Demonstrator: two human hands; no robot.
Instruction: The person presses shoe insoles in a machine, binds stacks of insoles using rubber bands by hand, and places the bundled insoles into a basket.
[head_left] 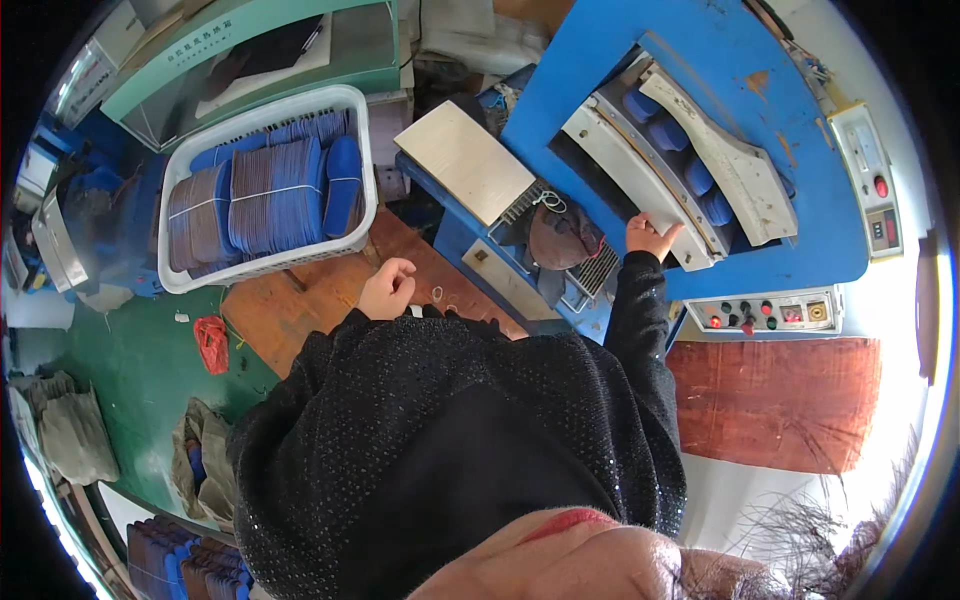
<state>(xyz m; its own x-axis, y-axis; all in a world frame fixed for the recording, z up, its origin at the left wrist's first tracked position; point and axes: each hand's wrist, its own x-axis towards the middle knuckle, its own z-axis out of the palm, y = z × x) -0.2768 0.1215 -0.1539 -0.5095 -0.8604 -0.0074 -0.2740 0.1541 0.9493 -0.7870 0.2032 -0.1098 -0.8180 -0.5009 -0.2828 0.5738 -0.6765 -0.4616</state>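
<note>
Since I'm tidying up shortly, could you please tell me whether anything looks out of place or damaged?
A crumpled red bag-like piece lies on the green floor like stray litter, and the blue machine panel has brownish patches where its paint looks worn.

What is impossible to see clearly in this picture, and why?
Head view:
Inside of the left hand: hidden by its curled fingers.
Blue pieces in the machine: partly behind white plates.
Bottom of the white basket: under stacked pieces.
Lower-left stacks: cut off by the lower edge.
Control box markings: too small.
</note>
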